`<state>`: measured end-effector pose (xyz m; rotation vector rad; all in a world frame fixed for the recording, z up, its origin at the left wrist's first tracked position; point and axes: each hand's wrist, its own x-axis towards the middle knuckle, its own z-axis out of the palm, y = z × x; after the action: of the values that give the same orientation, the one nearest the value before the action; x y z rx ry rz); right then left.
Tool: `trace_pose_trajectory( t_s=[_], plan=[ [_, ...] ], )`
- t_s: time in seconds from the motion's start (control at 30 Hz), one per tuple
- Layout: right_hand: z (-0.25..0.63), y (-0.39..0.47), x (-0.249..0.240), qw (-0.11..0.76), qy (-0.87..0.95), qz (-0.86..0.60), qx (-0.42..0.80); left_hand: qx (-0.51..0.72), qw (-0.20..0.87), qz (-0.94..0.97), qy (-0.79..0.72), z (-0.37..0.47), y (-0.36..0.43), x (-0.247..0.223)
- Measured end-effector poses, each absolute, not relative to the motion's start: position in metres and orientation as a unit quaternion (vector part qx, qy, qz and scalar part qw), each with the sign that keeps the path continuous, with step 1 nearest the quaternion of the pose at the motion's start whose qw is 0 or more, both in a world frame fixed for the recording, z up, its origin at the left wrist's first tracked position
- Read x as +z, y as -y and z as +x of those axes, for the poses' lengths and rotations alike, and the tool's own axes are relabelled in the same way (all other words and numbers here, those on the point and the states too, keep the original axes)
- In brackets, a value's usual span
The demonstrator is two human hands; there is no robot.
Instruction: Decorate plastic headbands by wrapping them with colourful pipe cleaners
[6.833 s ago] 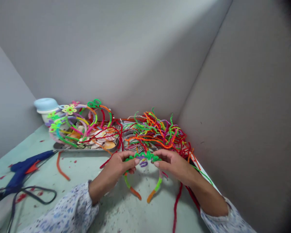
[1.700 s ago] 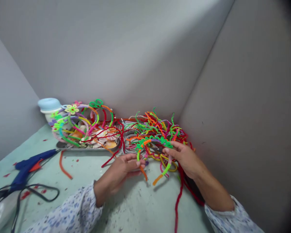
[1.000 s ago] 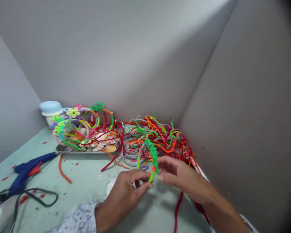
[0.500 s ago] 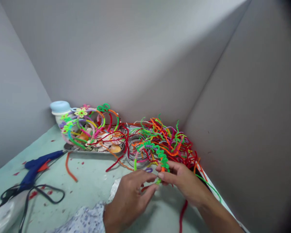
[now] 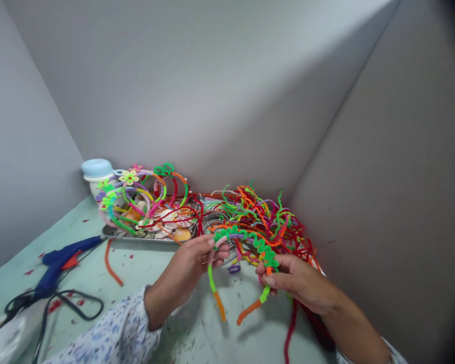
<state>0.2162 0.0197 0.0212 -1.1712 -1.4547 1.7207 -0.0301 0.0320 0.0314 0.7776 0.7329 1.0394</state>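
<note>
Between my hands is a headband (image 5: 235,235) wrapped in pipe cleaner, in pink, purple, green and orange sections. Green looped pipe cleaner runs in a wavy row along its top. My left hand (image 5: 197,258) pinches the band's left side near the end of the green loops. On the other side, my right hand (image 5: 293,280) grips the band just below the loops, thumb in front. Both orange tips of the band point down toward me, above the table. Behind it lies a heap of loose pipe cleaners (image 5: 265,210) in red, orange, green and purple.
A metal tray (image 5: 144,239) of shells stands at the back left, with several decorated headbands (image 5: 129,177) on it and a white jar (image 5: 96,174) beside it. A blue glue gun (image 5: 55,265) with a black cord lies at the left. Grey panels enclose the table.
My left hand has moved from the band's lower right end up to its left side. The headband now hangs more openly between both hands, with its two tips showing.
</note>
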Motion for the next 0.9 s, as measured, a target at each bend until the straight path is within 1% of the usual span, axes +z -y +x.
trace_pose_trajectory(
  t_s=[0.1,0.47,0.77,0.83,0.9],
  plan=[
    [0.217,-0.023,0.018,0.296,0.539,-0.442,0.653,0.472,0.744,0.343,-0.324,-0.029,-0.031,0.033],
    [0.221,-0.025,0.016,0.292,0.534,-0.453,0.652,0.481,0.701,0.368,-0.376,-0.026,-0.029,0.035],
    [0.221,-0.023,0.020,0.292,0.552,-0.440,0.645,0.475,0.704,0.367,-0.380,-0.025,-0.030,0.032],
    [0.220,-0.022,0.023,0.294,0.559,-0.445,0.635,0.483,0.687,0.370,-0.397,-0.025,-0.030,0.031],
    [0.218,-0.020,0.025,0.300,0.570,-0.449,0.620,0.500,0.647,0.382,-0.431,-0.025,-0.031,0.030]
  ],
)
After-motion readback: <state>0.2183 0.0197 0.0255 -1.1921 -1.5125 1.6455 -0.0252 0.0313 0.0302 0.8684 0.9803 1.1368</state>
